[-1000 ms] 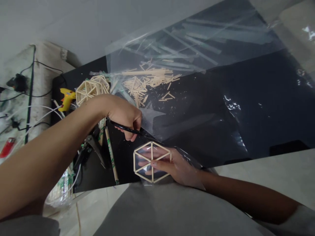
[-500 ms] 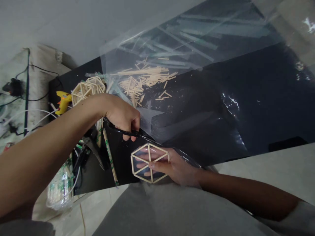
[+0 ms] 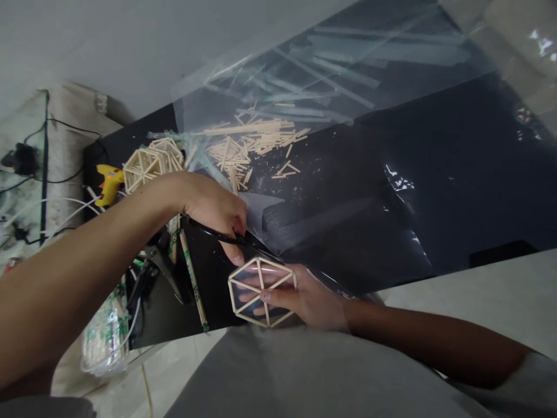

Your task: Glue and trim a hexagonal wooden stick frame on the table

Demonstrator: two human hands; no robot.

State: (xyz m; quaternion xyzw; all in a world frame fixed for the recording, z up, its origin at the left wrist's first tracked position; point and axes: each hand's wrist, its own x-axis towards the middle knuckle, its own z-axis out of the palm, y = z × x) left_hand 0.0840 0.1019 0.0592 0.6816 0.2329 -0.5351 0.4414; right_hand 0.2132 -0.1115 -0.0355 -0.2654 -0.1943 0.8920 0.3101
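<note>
- I think this is a cutting step, and a good cut looks slow: small snips, with the scissors (image 3: 217, 235) close beside the sticks but not biting them.
- The clear sheet (image 3: 357, 215) is thin and bendy. It would be best to hold it flat and a bit tight, because a loose bit could fold into the blades.
- The fingers under the sheet should stay well away from the sharp part, I think.
- The left hand (image 3: 213, 200) is curled narrow around the scissors. I cannot tell how wide the blades are, as they look dark on dark.
- The right hand (image 3: 313, 299) pinches the stick frame (image 3: 260, 276), with the thumb (image 3: 281, 297) on top near the middle and the other fingers spread below, showing through.
- The stick frame has six sides and sits by the near edge of the table (image 3: 220, 290), toward the left corner.
- Loose sticks (image 3: 270, 136) lie in a messy pile nearer the far edge.
- By the left edge are more stick frames (image 3: 145, 165), with a yellow glue gun (image 3: 111, 183) just beside them.
</note>
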